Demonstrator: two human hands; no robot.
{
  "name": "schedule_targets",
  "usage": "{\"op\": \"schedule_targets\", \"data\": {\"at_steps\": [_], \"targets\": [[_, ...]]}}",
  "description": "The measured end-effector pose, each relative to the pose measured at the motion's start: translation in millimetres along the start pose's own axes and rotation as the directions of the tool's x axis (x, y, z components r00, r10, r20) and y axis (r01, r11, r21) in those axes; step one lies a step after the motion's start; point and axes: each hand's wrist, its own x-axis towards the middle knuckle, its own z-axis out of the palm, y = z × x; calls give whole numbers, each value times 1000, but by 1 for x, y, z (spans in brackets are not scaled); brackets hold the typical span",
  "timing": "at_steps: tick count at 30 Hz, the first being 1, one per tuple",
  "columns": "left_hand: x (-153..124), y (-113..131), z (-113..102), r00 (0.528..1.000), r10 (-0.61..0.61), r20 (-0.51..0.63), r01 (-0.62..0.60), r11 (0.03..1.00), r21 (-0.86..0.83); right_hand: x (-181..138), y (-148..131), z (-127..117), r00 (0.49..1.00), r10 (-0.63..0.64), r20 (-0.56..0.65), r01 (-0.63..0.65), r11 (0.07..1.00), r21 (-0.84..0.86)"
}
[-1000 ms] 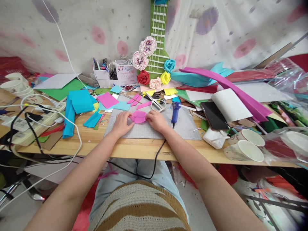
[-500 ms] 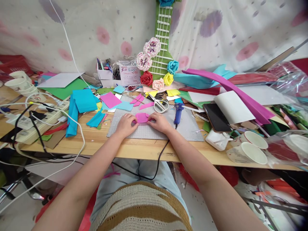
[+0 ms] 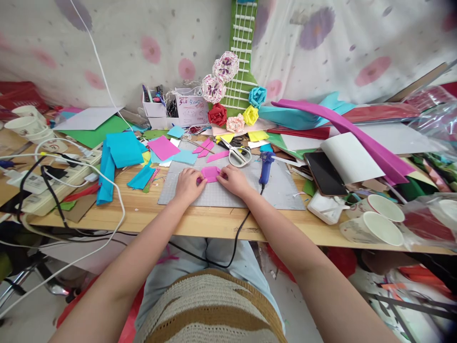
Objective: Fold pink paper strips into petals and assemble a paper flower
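Note:
A small folded pink paper piece (image 3: pixel 210 173) lies on the grey cutting mat (image 3: pixel 278 190) at the middle of the wooden table (image 3: pixel 200 221). My left hand (image 3: pixel 188 185) pinches its left edge with bent fingers. My right hand (image 3: pixel 233 181) presses and grips its right edge. Both hands rest on the mat, close together, with the paper between their fingertips.
Scissors (image 3: pixel 238 155) and a blue glue gun (image 3: pixel 266 166) lie just behind the hands. A black phone (image 3: pixel 323 172) and paper cups (image 3: pixel 371 227) sit at the right. Blue paper (image 3: pixel 117 152), a power strip (image 3: pixel 53 188) and cables fill the left. Paper flowers (image 3: pixel 228 95) stand at the back.
The pink paper has become narrower, folded in from a wide oval to a small block. Both hands have drawn closer together on it.

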Motion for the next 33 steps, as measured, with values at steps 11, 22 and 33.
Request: {"op": "schedule_targets", "data": {"at_steps": [11, 22, 33], "targets": [[0, 5, -1, 998, -55, 23, 54, 998, 33, -1, -4, 4, 1000, 5, -22, -7, 994, -106], [4, 7, 4, 997, -66, 38, 64, 996, 60, -1, 2, 12, 966, -91, -241, 65, 991, -113], [10, 8, -3, 983, -130, 126, 128, 991, 21, -4, 11, 5, 979, 41, -198, -48, 999, -27]]}}
